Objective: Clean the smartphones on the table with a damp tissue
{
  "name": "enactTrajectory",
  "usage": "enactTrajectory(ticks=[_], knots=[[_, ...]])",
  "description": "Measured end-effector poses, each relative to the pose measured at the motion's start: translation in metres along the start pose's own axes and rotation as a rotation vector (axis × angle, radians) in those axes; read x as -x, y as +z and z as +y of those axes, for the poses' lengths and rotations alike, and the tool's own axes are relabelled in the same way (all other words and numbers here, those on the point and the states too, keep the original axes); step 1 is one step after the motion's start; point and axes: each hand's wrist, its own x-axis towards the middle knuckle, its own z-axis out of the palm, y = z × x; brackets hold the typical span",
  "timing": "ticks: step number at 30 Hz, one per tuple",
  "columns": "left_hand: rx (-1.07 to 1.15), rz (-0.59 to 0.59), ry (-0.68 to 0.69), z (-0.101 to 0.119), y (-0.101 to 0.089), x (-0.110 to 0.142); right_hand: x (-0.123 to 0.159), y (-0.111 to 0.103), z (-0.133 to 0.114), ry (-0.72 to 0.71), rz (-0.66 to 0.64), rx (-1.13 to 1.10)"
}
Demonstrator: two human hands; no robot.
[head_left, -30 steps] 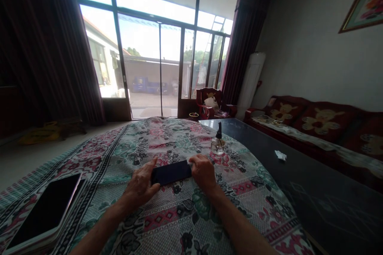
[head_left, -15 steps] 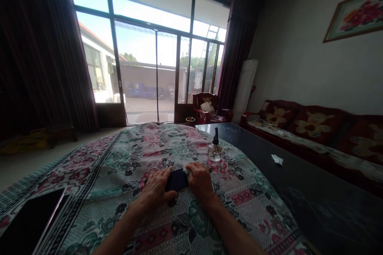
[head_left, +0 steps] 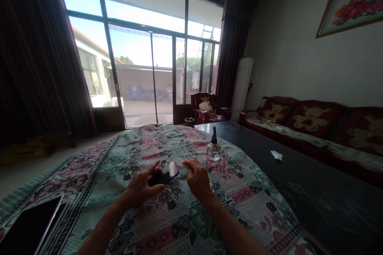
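Note:
My left hand [head_left: 142, 185] grips a black smartphone [head_left: 164, 174] by its left end, thumb on the near edge and fingers on the far edge. The phone is tilted, and its glossy screen catches a pale reflection at the right end. Just right of the phone, a little apart from it, is my right hand [head_left: 197, 178], closed with its fingers pinched together. A small white piece, like tissue or cloth, shows faintly at its fingertips, mostly hidden. Beyond the right hand stands a clear glass bottle [head_left: 213, 151] with a black pump top.
A floral cloth [head_left: 167, 223] covers the round table. At its left edge lies a larger dark-screened tablet [head_left: 31, 223] on a stack. A dark table [head_left: 299, 167] adjoins on the right, bearing a crumpled white tissue [head_left: 277, 155]. Behind it runs a red sofa [head_left: 314, 123].
The phone went from flat and long in view to foreshortened, and is now tilted with a bright reflection. My right hand has come away from its right end. The camera view has shifted slightly.

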Motion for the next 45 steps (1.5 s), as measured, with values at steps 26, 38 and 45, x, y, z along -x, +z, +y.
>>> enactTrajectory(ticks=[26,38,45], knots=[[0.81,-0.209,-0.085,0.003,-0.012,0.006,-0.007,-0.003,-0.053,-0.175,0.018,-0.221],[0.762,-0.187,-0.084,0.01,-0.009,0.006,-0.004,-0.003,-0.06,-0.232,0.016,-0.232],[0.723,-0.178,-0.068,0.018,-0.003,0.005,-0.006,0.0,-0.049,-0.126,0.072,-0.21]])
